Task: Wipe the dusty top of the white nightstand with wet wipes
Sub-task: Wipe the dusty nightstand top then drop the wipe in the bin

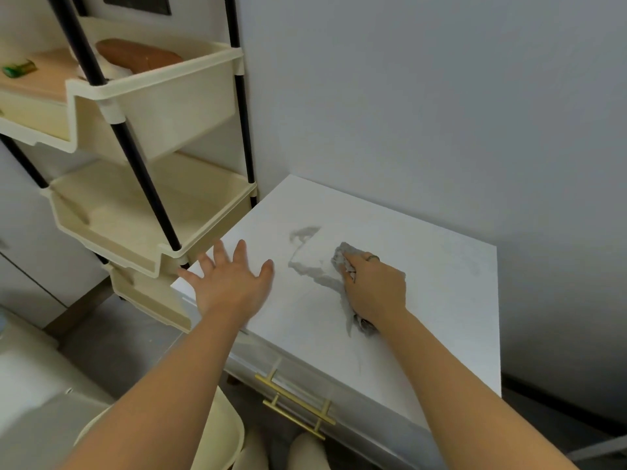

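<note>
The fingers of the right hand are curled together and pressed down on a crumpled, grey-soiled wet wipe, which is pinned between the hand and the top of the white nightstand; a ring is worn on one finger. Parts of the wipe are seen past the fingertips and again under the heel of the hand near the wrist. The fingers of the left hand are spread wide apart and nothing is held by them; the hand is placed at the near left corner of the surface, though whether the palm is touching it cannot be told. The surface is marked by grey dust smears just left of the wipe, between the two hands, and a fainter streak is seen running toward the front edge. Below the front edge, a drawer with a gold bar handle is visible. The nightstand is set against a pale grey wall. Just to its left, a cream tiered shelf rack with black poles is placed, and a brown object is lying in its upper tray. A cream chair back is seen near the bottom edge.
</note>
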